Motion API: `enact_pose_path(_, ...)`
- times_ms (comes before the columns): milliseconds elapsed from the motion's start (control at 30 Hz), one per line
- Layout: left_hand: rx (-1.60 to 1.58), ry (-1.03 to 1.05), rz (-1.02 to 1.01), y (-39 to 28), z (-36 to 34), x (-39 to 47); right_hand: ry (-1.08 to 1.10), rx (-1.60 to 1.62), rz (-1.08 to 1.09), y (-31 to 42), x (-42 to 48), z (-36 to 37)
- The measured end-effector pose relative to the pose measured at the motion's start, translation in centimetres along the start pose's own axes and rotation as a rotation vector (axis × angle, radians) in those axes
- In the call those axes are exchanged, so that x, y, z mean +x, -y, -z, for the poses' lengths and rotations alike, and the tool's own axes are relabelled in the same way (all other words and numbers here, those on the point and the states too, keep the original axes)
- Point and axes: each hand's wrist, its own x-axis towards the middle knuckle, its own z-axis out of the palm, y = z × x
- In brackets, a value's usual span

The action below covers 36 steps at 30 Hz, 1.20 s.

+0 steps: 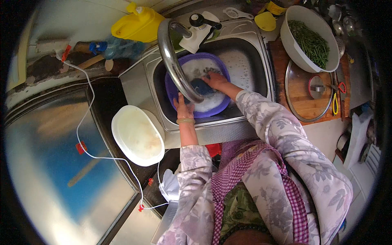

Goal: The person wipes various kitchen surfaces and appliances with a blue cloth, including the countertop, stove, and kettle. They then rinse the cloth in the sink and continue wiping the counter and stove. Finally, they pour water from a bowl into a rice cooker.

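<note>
A purple plastic basin (pixel 225 65) stands in the stainless steel sink (pixel 265 65), holding white suds and a dark blue item (pixel 200 86) whose kind I cannot tell. My right hand (pixel 216 82) reaches into the basin from the right, its fingers curled at the blue item's upper edge and partly hidden in greyish foam. My left hand (pixel 184 109), with a pale bangle on the wrist, lies over the basin's near left rim. The curved metal spout (pixel 167 49) passes in front of the basin and hides part of it, so the left hand's grip is unclear.
Left of the sink is a white plastic tub (pixel 137 134); a white cable (pixel 88 80) runs farther left. A yellow jug (pixel 139 24) stands behind. To the right, a wooden cutting board (pixel 277 88) bears a glass lid (pixel 301 104), scissors (pixel 335 102) and a white bowl (pixel 289 39) of cut greens.
</note>
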Motion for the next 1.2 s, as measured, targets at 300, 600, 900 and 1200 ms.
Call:
enact_pose_path(300,-0.310,0.355,0.329,-0.5,0.0,-1.5,0.075,-0.263,0.682,8.8,-14.4,1.1)
enact_pose_path(600,-0.422,0.694,0.459,0.4,-1.1,-3.5,-0.186,0.004,0.435,7.5,-12.9,4.1)
enact_pose_path(900,-0.171,0.825,0.565,1.9,-3.1,-6.1,-0.023,0.176,0.220,1.7,-5.5,5.3)
enact_pose_path(1200,-0.620,0.886,0.668,3.2,-8.3,-9.4,0.613,1.748,0.045,-1.3,-11.5,7.9)
